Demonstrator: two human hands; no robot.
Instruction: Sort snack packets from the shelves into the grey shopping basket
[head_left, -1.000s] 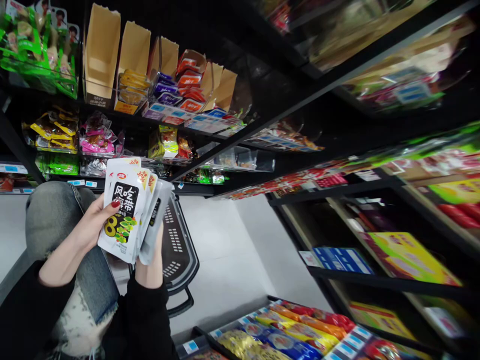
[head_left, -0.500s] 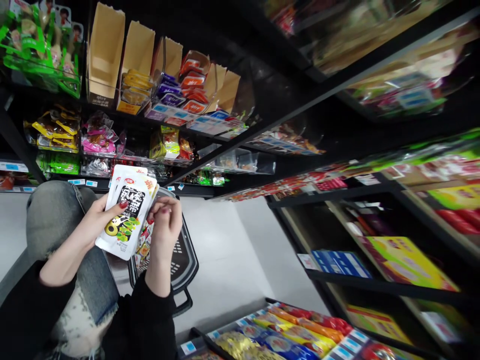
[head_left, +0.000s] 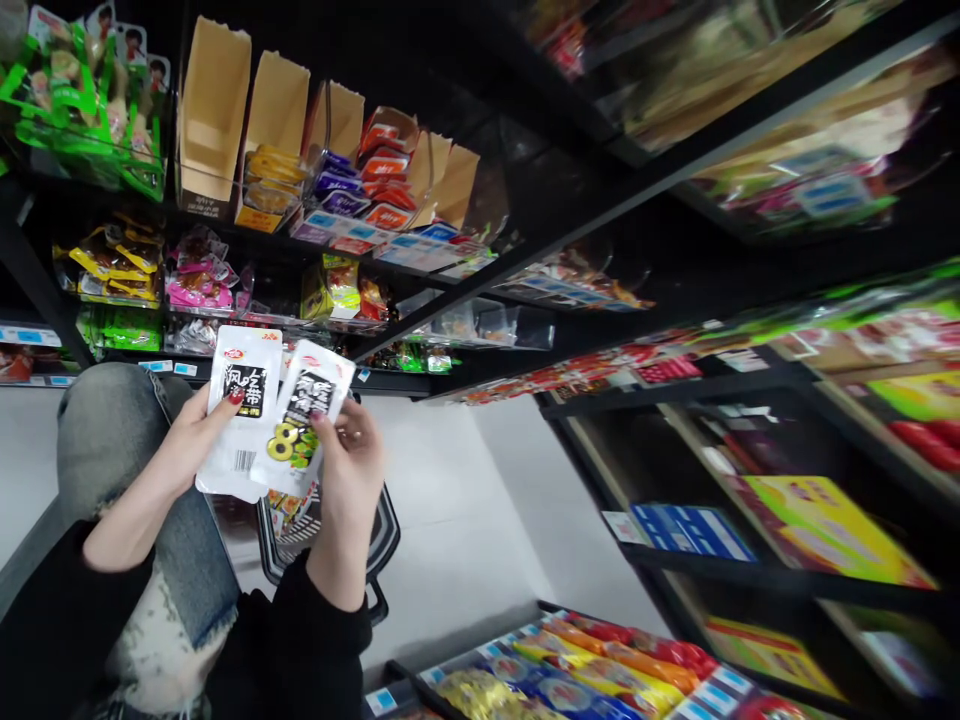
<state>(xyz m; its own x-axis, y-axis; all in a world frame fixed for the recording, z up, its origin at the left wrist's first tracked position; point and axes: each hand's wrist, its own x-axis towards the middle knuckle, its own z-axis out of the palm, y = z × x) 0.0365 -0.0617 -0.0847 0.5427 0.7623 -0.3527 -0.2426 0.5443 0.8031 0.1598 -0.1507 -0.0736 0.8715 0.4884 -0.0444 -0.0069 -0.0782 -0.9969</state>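
My left hand (head_left: 196, 432) grips a white snack packet (head_left: 241, 440) with a black label and a barcode low on its front. Its thumb presses on the label. In my right hand (head_left: 351, 460) is a second snack packet (head_left: 304, 400), white with black lettering and a green and yellow picture. This one tilts to the right and overlaps the edge of the first. Both packets are held above a dark shopping basket (head_left: 388, 535) on the floor, which they and my right arm partly hide. Colourful packs show inside the basket.
Black shelves with open cardboard boxes (head_left: 214, 110) and bagged snacks (head_left: 116, 260) stand ahead. More shelving with a yellow box (head_left: 832, 520) runs along the right. A low display of bright packets (head_left: 570, 660) is near the bottom. My bent knee (head_left: 105, 430) is at the left.
The packets were stacked together in my left hand. My right hand has taken the front one and moved it right, uncovering the other packet's face.
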